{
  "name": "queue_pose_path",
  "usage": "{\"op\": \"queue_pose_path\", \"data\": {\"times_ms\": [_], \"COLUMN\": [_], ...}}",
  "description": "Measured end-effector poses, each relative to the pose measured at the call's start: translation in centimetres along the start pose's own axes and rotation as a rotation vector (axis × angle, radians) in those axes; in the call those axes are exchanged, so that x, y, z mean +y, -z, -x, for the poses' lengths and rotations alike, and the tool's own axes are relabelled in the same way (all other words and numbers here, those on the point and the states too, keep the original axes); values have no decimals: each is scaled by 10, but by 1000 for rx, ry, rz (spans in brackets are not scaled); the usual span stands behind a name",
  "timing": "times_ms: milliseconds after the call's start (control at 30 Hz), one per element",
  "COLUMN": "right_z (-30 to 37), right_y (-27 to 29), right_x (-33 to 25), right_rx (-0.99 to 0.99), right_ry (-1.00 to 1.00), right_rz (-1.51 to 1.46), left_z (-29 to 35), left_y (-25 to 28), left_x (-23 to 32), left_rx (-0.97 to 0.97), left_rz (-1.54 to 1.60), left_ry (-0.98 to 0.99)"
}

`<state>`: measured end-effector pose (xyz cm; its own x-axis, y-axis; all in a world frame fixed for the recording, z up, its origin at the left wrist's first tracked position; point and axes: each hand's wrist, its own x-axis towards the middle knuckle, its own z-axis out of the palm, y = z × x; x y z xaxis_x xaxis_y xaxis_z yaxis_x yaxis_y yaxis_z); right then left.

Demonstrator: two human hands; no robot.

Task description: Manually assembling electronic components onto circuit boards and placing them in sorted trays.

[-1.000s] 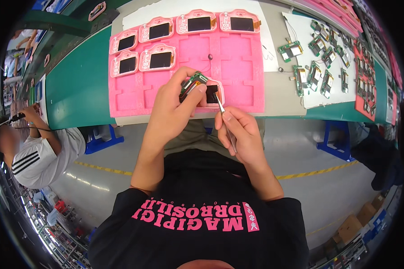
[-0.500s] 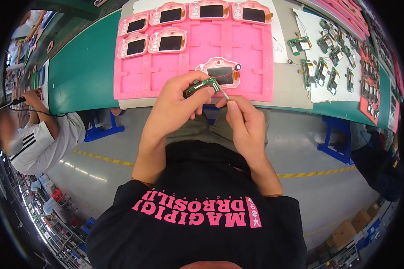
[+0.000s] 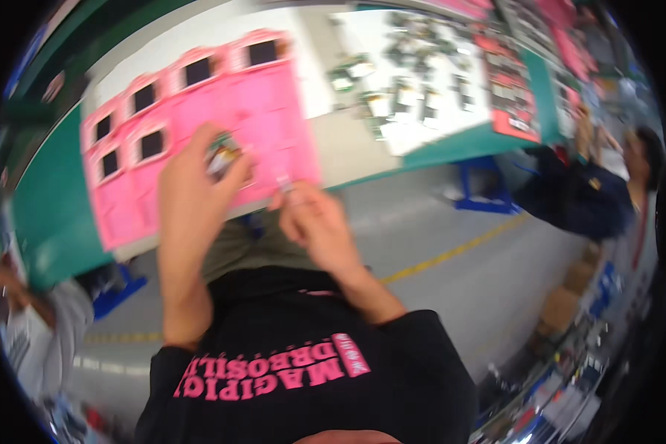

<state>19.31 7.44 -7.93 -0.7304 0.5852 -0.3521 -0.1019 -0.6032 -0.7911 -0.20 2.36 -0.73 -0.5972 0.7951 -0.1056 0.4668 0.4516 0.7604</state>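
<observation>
My left hand (image 3: 191,194) is closed around a small green circuit board (image 3: 222,154), held above the pink foam tray (image 3: 280,96); motion blurs the board's details. To its right, my right hand (image 3: 317,220) pinches a thin metal tool (image 3: 283,180), its tip smeared and apart from the board. Several pink handheld-device shells with dark screens sit in the tray's far and left pockets, one of them a shell (image 3: 152,144) just left of my left hand. Another shell near the tray's front edge is mostly hidden behind my left hand.
Many green circuit boards (image 3: 403,100) lie on a white sheet (image 3: 414,139) to the right. Beyond them is a red tray (image 3: 514,122) of small parts. Co-workers sit at both sides, one in a dark top (image 3: 573,194) at the right. A blue stool (image 3: 485,185) stands below the table.
My view has swung right, so the tray now appears farther left and tilted. The tool has drawn away from the board, and my hands are farther apart.
</observation>
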Motion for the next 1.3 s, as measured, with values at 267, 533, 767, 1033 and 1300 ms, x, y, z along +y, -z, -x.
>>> {"op": "queue_pose_path", "data": {"times_ms": [267, 533, 767, 1033, 1300], "right_z": [0, 1, 3, -5, -11], "right_y": [-1, -5, -16, -31, -37], "right_x": [-7, -30, -33, -34, -30], "right_rx": [-22, -116, -179, -142, -131], "right_ry": [91, -20, -198, -340, -304], "right_rz": [156, 56, -36, -23, 0], "left_z": [-2, -1, -2, -3, -1], "left_y": [-9, -4, 4, 8, 6], "left_x": [2, -2, -17, -24, -29], "left_rx": [-10, -87, -127, -155, -169], "left_rz": [73, 234, 323, 257, 313], "left_ry": [-24, 14, -20, 12, -12]}}
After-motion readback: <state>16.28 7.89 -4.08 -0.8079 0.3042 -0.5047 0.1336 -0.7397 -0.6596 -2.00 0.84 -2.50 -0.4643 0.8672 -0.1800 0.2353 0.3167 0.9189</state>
